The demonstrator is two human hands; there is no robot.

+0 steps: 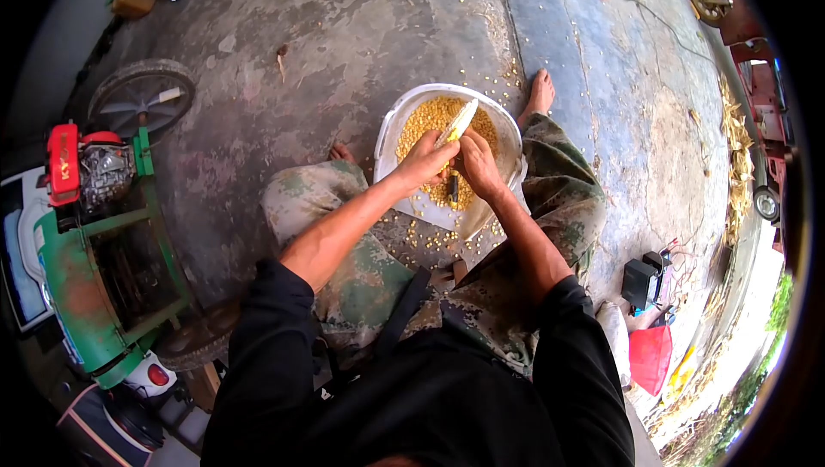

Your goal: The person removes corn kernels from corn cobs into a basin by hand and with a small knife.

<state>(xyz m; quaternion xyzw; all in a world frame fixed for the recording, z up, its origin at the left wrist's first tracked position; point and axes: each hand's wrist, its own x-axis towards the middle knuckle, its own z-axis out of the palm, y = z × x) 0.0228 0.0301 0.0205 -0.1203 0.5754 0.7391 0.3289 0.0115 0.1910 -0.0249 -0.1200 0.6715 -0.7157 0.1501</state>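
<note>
My left hand [425,162] is closed around a corn cob [460,122], whose pale, mostly bare end points up and to the right. Beside it, my right hand [479,164] presses against the cob's lower part with curled fingers. Both hands are over a white basin [387,136] between my legs, which holds loose yellow kernels [425,115]. A dark object with a yellowish band [454,188] shows just below my hands; whether a hand touches it I cannot tell.
Kernels [421,239] lie scattered on the concrete floor [326,46]. A green machine with a red engine [64,162] and wheels stands at left. At right are a black box [638,284], a red bag [650,355] and corn husks [737,158].
</note>
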